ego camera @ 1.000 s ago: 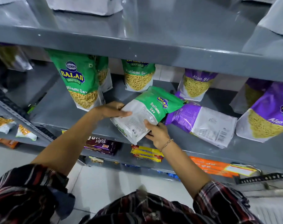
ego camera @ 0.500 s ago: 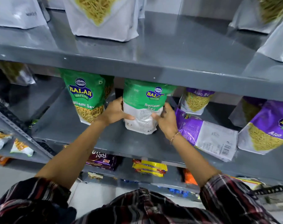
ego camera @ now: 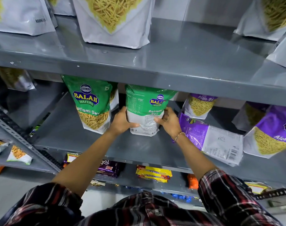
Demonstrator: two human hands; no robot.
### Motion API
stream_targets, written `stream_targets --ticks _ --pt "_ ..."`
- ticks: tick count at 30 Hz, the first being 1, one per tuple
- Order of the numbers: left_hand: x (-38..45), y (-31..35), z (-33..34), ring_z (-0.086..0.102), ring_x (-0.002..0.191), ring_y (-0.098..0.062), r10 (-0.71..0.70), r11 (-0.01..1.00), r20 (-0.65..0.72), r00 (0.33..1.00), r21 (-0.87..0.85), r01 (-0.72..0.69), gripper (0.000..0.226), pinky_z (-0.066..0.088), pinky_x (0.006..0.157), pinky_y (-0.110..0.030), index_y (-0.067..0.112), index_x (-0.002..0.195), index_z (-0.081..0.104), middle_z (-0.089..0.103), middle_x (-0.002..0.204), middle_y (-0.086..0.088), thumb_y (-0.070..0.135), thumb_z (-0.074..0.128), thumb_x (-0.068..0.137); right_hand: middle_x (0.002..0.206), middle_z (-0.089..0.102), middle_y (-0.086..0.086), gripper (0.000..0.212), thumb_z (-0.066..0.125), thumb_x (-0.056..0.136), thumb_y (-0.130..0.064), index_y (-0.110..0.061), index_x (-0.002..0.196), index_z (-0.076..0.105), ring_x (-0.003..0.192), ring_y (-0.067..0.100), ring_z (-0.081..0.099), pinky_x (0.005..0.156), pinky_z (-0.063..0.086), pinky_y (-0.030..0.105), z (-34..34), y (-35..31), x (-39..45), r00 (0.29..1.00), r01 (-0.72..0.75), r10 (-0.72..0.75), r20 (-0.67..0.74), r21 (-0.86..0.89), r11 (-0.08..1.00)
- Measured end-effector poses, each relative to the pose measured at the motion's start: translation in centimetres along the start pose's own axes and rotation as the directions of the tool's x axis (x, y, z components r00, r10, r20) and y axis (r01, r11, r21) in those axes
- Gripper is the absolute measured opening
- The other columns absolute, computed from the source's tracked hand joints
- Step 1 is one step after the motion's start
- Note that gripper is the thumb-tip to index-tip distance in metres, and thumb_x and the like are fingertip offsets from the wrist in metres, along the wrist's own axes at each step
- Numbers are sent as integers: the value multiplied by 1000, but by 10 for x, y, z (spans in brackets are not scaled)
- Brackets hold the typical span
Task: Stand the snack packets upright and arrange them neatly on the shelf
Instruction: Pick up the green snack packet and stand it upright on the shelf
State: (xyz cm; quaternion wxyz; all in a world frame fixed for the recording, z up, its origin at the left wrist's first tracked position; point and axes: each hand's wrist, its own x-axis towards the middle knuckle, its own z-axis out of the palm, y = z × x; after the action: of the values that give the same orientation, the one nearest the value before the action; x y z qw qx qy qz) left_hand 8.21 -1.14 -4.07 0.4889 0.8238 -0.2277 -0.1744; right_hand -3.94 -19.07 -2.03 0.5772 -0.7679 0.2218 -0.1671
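Observation:
A green Ratlami Sev packet [ego camera: 144, 108] stands upright on the grey middle shelf [ego camera: 83, 136], its back side facing me. My left hand [ego camera: 121, 122] grips its left edge and my right hand [ego camera: 169, 122] grips its right edge. Another green Ratlami Sev packet [ego camera: 90, 101] stands upright just to its left. To the right, a purple Aloo Sev packet [ego camera: 210, 141] lies flat on the shelf, with one purple packet [ego camera: 198, 105] upright behind it and another [ego camera: 272, 134] upright at the far right.
The upper shelf edge [ego camera: 155, 75] overhangs the packet tops and carries several white packets [ego camera: 116, 22]. Below are biscuit packs [ego camera: 153, 173] and a dark wrapper pack [ego camera: 108, 168]. A slotted upright [ego camera: 16, 136] divides off the left shelving bay with small packets [ego camera: 18, 155].
Both hands lifted the green packet from lying tilted to standing upright and pushed it a little further back under the upper shelf. The camera view has tilted upward.

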Motion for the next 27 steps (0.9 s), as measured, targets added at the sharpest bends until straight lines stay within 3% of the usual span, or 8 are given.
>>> stream_targets --ticks 2,4,7,10,14,22,25,27 --pt "-9 -2 3 58 113 -26 20 999 -8 1000 -29 -20 85 48 100 -41 8 126 39 60 123 -9 14 88 56 103 66 10 45 75 72 -7 -5 110 51 85 17 65 77 54 24 -8 2 -1 1000 -11 9 -26 -49 999" --pt "-25 -4 14 53 108 -19 105 991 -188 977 -56 -118 81 42 94 -24 6 125 40 52 119 -5 11 85 59 94 65 7 34 76 72 -8 -6 101 57 74 9 62 65 52 9 -12 5 -3 999 -6 0 -49 -113 994" --pt "-56 -3 35 46 84 -12 191 975 -401 896 -32 -222 49 41 75 -23 9 105 47 46 98 -1 18 79 69 89 66 7 26 74 73 -8 -5 96 61 73 12 60 64 51 9 -11 8 -8 994 0 -16 -104 -156 988" --pt "-72 -1 55 57 81 -15 330 944 -248 911 58 -326 31 47 75 -30 6 94 57 58 91 -6 16 78 73 84 68 7 21 75 73 -10 -6 90 63 70 11 60 65 50 12 -5 9 -17 982 -11 -24 -188 -182 983" --pt "-77 -2 68 58 95 -23 341 940 -184 922 102 -327 41 43 81 -22 4 102 59 59 105 -13 17 80 69 70 63 -3 19 78 71 -16 -14 77 60 61 1 56 53 43 0 5 9 -35 972 -4 -50 -229 -229 973" --pt "-74 -9 61 51 95 -16 162 983 -251 954 -43 -178 55 46 81 -26 11 105 49 43 106 -1 20 84 63 60 59 3 22 75 73 -18 -14 64 56 53 16 52 54 46 30 40 6 -71 976 113 -156 -152 -258 959" --pt "-72 -13 53 54 99 -17 195 978 -217 956 -36 -208 40 48 81 -26 13 108 48 49 109 -5 16 72 76 76 64 -2 1 68 79 -12 -12 80 68 64 4 57 64 48 15 52 -3 -78 970 239 -241 11 -192 952" --pt "-70 -17 45 60 97 -17 202 978 -182 962 -22 -209 29 50 78 -25 14 107 49 60 106 -8 15 65 82 88 71 2 11 67 80 -10 -12 90 72 75 2 63 72 48 8 51 -5 -77 971 235 -226 78 -121 965"
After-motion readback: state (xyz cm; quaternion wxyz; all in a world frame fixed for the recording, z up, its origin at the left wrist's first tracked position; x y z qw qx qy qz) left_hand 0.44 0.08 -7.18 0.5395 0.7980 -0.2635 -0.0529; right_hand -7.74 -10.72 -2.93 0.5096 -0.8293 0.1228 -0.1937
